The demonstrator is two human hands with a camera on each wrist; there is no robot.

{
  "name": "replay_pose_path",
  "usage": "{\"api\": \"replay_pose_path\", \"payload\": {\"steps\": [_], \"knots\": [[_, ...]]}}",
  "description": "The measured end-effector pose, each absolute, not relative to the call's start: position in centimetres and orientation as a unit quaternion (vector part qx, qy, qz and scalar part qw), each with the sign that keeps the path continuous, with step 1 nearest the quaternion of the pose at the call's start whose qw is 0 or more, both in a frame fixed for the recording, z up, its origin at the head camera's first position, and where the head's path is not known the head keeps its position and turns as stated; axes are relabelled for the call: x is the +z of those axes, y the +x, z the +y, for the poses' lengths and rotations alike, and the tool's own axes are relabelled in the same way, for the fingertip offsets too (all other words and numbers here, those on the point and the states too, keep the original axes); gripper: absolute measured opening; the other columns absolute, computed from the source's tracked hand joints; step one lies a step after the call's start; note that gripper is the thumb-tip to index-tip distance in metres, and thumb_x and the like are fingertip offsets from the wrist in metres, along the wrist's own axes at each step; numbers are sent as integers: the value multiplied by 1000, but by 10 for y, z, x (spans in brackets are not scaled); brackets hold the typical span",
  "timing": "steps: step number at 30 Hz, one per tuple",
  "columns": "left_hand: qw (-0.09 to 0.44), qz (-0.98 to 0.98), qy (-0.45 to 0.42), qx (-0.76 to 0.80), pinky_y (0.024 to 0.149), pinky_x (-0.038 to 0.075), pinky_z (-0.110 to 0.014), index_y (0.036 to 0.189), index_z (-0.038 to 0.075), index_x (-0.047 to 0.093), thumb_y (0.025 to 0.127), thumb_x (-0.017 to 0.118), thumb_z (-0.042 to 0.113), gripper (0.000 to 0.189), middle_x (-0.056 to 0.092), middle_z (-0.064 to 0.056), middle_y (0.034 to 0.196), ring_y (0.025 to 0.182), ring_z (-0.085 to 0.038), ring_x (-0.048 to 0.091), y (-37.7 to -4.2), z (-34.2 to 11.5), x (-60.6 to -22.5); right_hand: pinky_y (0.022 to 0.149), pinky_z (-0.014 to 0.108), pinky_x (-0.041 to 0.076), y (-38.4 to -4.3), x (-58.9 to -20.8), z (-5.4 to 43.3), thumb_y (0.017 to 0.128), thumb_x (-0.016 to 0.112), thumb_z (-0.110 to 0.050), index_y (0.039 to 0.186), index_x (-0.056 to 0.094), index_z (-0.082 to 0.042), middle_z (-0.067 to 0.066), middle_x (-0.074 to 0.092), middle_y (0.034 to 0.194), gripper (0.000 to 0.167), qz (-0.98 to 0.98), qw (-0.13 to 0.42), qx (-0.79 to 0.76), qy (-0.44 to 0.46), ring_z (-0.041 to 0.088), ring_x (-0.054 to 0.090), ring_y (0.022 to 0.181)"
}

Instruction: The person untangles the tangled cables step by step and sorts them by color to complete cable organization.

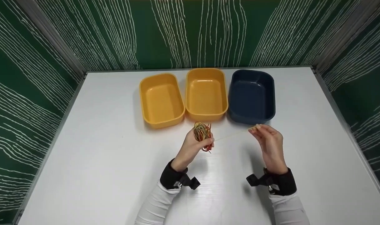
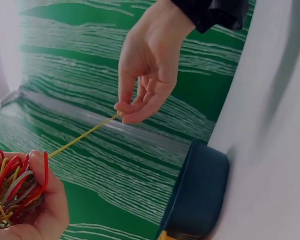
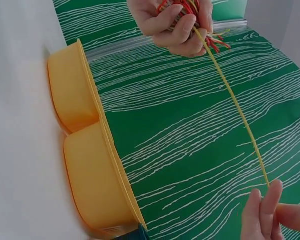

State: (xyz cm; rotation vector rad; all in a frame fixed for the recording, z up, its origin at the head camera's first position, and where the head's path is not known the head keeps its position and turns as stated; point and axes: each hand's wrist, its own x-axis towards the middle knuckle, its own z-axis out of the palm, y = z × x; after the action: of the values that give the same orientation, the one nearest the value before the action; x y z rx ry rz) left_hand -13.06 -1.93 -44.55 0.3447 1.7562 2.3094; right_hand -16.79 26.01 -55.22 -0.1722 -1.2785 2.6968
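Note:
A tangled bunch of thin rubber bands (image 1: 202,132), red, yellow and greyish, sits in my left hand (image 1: 190,148), whose fingers and thumb curl around it. One yellow band (image 3: 235,102) runs taut from that bunch across to my right hand (image 1: 270,144). Its far end is pinched between the right thumb and fingertips, just in front of the dark blue bin (image 1: 251,97). Both hands are raised over the table. In the left wrist view, red loops (image 2: 45,175) spill over the left fingers; loose ends stick out beyond them in the right wrist view.
Two yellow bins, a left one (image 1: 162,100) and a middle one (image 1: 206,93), stand in a row with the blue bin along the back of the white table (image 1: 93,150). Green walls (image 1: 190,34) with white wavy lines enclose the back and sides.

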Motion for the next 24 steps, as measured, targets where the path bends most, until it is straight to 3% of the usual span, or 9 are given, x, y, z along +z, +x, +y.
{"api": "replay_pose_path", "payload": {"steps": [5,15,24], "knots": [[109,584,127,794,57,46,-23,94,-3,47,78,55,-8,19,56,-5,77,64,-14,56,-127,-18,-444,86,34,44,-170,-547,262,82,61,-2,97,61,7,16,63,86,18,-431,70,896,-74,25,62,81],[134,565,126,804,52,43,-22,92,0,46,79,53,-10,18,55,-6,73,59,-14,54,-125,-16,-442,79,25,47,-136,-465,229,80,62,0,83,63,4,11,63,76,6,-411,58,906,-84,17,62,72],[145,579,133,792,51,43,-22,89,1,46,78,54,-10,18,55,-5,69,56,-13,54,-130,-8,-442,79,28,48,-138,-463,227,83,60,-8,92,59,5,14,64,88,16,-427,51,903,-20,21,63,78]]}}
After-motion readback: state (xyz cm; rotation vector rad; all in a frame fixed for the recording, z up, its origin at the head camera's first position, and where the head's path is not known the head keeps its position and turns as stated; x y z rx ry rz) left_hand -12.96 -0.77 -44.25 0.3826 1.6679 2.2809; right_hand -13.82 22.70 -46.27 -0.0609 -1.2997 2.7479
